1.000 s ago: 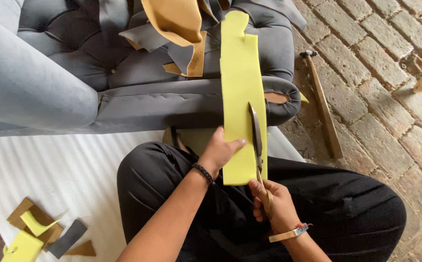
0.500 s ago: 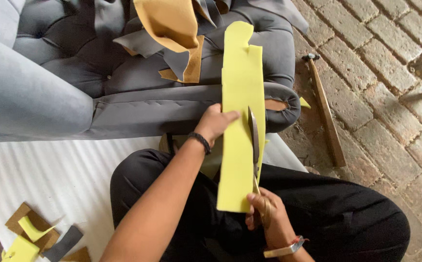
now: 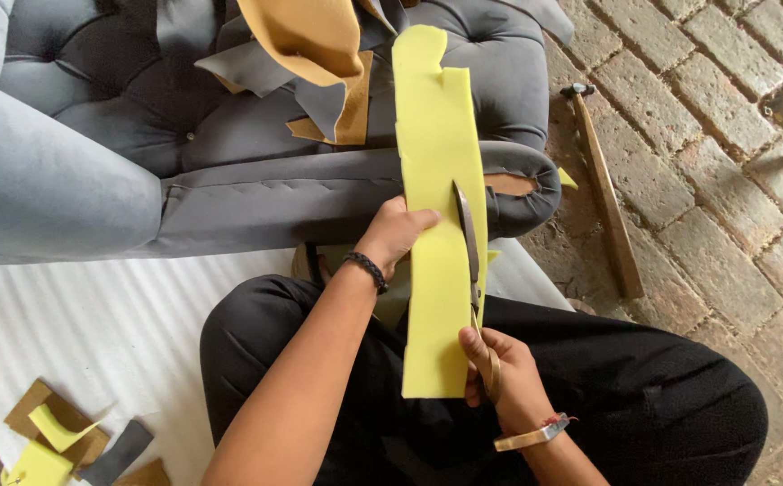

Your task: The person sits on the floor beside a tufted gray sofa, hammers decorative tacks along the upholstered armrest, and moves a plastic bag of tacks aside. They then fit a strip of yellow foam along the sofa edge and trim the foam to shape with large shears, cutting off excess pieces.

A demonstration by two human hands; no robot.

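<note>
At the lower left corner of the white ribbed foam sheet (image 3: 94,315) that covers the floor lie small offcuts of yellow foam and brown board (image 3: 49,436). Above the sheet's far edge stands a grey tufted fabric armchair (image 3: 139,180), with loose grey fabric pieces and a tan leather-like flap (image 3: 310,36) draped over its seat.

Moving right, the left hand (image 3: 391,236), a dark braided band at its wrist, pinches the left edge of a long strip of yellow foam (image 3: 436,180) about halfway up, fingers closed on it. The strip stands nearly upright in front of the chair's front rail, over the person's lap in black trousers (image 3: 643,396).

Just right of that, the right hand (image 3: 499,378) grips the handles of long steel scissors (image 3: 468,243); the blades run up the strip's right side and look partly open, mid-cut along its length.

The step looks like trimming a narrow band lengthwise. Carrying the cut on would call for the strip held taut and a straight line.

At the right, on the brick floor (image 3: 724,180), lies a wooden-handled hammer (image 3: 603,198).
</note>
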